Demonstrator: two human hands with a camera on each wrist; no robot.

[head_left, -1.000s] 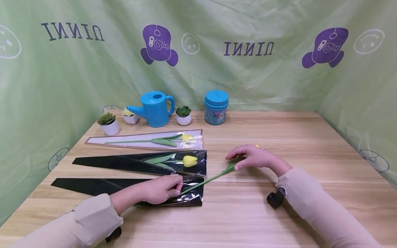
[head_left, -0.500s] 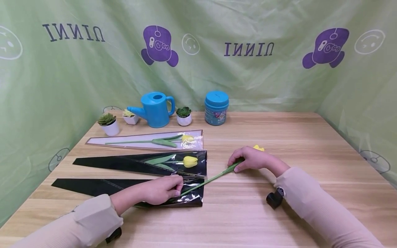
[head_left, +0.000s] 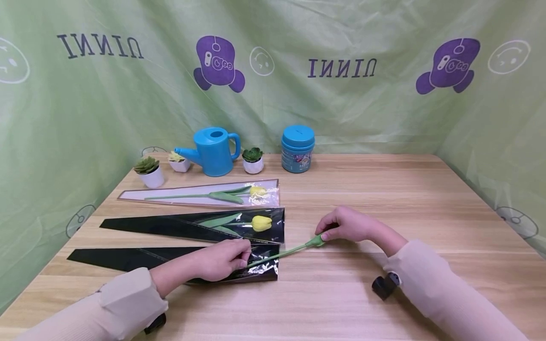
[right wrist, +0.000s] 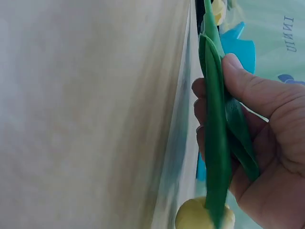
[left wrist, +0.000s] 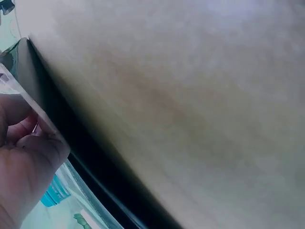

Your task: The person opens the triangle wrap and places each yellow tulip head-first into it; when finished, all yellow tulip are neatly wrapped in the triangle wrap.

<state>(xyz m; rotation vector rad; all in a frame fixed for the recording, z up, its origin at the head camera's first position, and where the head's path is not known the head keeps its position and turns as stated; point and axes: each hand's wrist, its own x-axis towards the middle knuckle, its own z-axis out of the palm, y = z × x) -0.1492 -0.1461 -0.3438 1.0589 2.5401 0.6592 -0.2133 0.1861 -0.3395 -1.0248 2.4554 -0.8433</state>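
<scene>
My left hand (head_left: pixel 219 259) pinches the open edge of the nearest black flower sleeve (head_left: pixel 123 257), and in the left wrist view its fingers lift that dark edge (left wrist: pixel 76 126). My right hand (head_left: pixel 347 225) holds a yellow tulip by its green leaves where they meet the stem (head_left: pixel 294 249). The stem runs left over the sleeve's clear front, and its tip is hidden by my left hand. Close up in the right wrist view, thumb and fingers grip the folded leaves (right wrist: pixel 217 124), with the yellow bloom (right wrist: pixel 195 213) below.
Beyond lie another black sleeve (head_left: pixel 158 223) and a white sleeve (head_left: pixel 179 192), each with a yellow tulip inside. Along the back stand a blue watering can (head_left: pixel 216 154), a blue lidded tub (head_left: pixel 297 149) and small potted succulents (head_left: pixel 152 176). A green curtain (head_left: pixel 273 113) surrounds the wooden table.
My right hand has closed on the tulip's leaves, swung slightly toward me and lowered the stem's angle. The bloom is now hidden in the head view. My left hand has barely moved.
</scene>
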